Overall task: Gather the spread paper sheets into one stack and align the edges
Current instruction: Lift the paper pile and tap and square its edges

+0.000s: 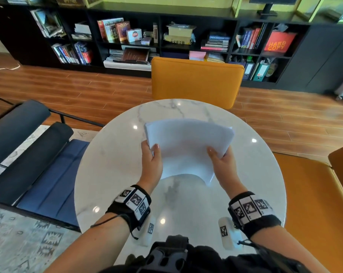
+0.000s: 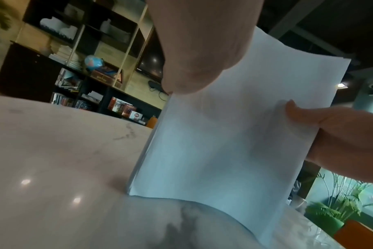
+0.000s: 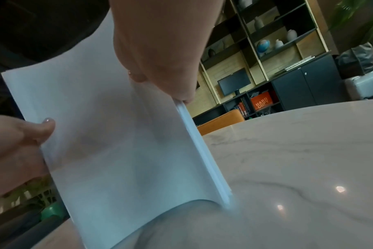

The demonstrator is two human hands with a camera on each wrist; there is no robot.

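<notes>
A stack of white paper sheets (image 1: pixel 186 146) stands on its lower edge on the round marble table (image 1: pixel 115 170), bowed into a curve. My left hand (image 1: pixel 153 154) grips the stack's left side with the thumb on the near face. My right hand (image 1: pixel 220 156) grips the right side the same way. In the left wrist view the paper stack (image 2: pixel 234 143) rests its bottom edge on the table, and the right hand's thumb (image 2: pixel 296 111) presses its face. In the right wrist view the paper stack (image 3: pixel 117 143) shows slightly uneven sheet edges on its right side.
An orange chair (image 1: pixel 196 81) stands at the table's far side, another orange seat (image 1: pixel 312 203) at the right. A dark blue bench (image 1: pixel 38 164) sits to the left. A black bookshelf (image 1: pixel 166 40) lines the back wall.
</notes>
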